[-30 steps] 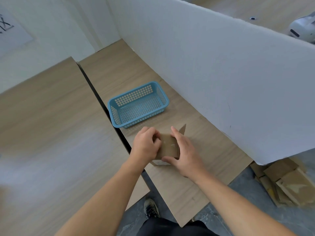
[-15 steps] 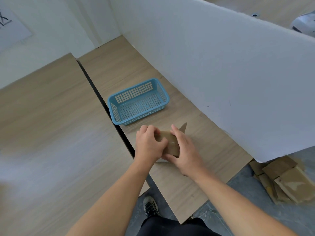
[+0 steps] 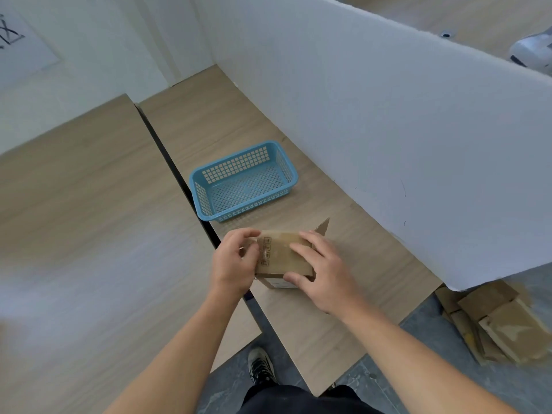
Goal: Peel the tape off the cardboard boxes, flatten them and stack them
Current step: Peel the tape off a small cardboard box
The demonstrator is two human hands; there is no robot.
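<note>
Head view: left hand (image 3: pixel 236 261) had drawn back off the box (image 3: pixel 283 259) on the table (image 3: pixel 313 324), fingers pinching tape (image 3: pixel 263 251) at its edge. Right hand (image 3: pixel 324 271) pressed flat on top. Peeling had likely begun.

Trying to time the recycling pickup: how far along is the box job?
Done: a pile of flattened cardboard lies on the floor, right. In hand: the left hand pinches clear tape on a cardboard box that the right hand steadies. Left: finish peeling, flatten it, stack it.
</note>
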